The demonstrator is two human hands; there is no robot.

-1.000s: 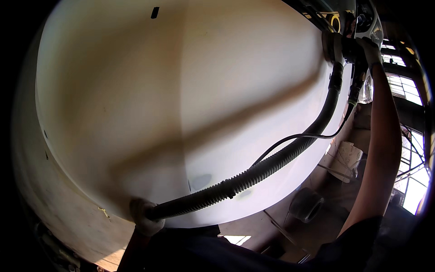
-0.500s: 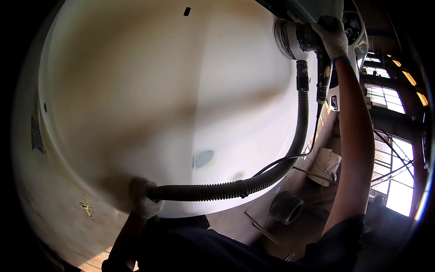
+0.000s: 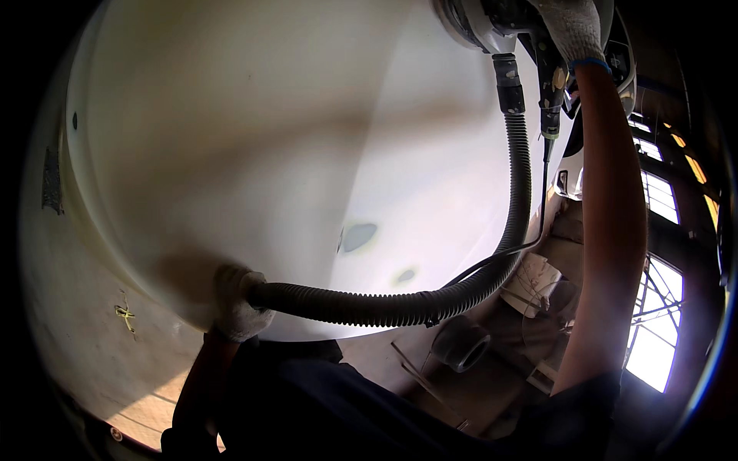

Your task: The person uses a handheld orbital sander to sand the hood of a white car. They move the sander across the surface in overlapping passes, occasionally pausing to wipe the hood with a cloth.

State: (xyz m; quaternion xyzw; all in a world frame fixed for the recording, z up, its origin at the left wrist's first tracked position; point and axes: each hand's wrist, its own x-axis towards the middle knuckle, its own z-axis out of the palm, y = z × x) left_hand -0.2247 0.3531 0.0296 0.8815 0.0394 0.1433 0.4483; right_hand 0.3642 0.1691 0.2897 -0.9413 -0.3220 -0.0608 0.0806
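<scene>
A large, curved white car panel (image 3: 231, 169), likely a hood, spreads before me. Its surface carries grey bare patches (image 3: 359, 237) near the lower middle. At the upper right, a power sander (image 3: 480, 27) rests its round pad against the panel, partly cut off by the frame's top. My right hand (image 3: 573, 31), in a white knitted glove, is closed round the sander's body. A ribbed grey dust hose (image 3: 369, 306) runs down from the sander and curves left along the panel's near edge. My gloved left hand (image 3: 240, 307) grips its other end.
Beside the hose hangs a thin black power cord (image 3: 545, 184). On the floor at right lie a dark tyre-like ring (image 3: 461, 343) and a whitish box (image 3: 530, 284). A yellow-green scrap (image 3: 124, 313) lies on the ground at left. Bright windows (image 3: 657, 323) stand far right.
The view has shifted, so the panel's patches sit higher and further right. Against the panel, the sander has slid somewhat left. Both hands keep their holds.
</scene>
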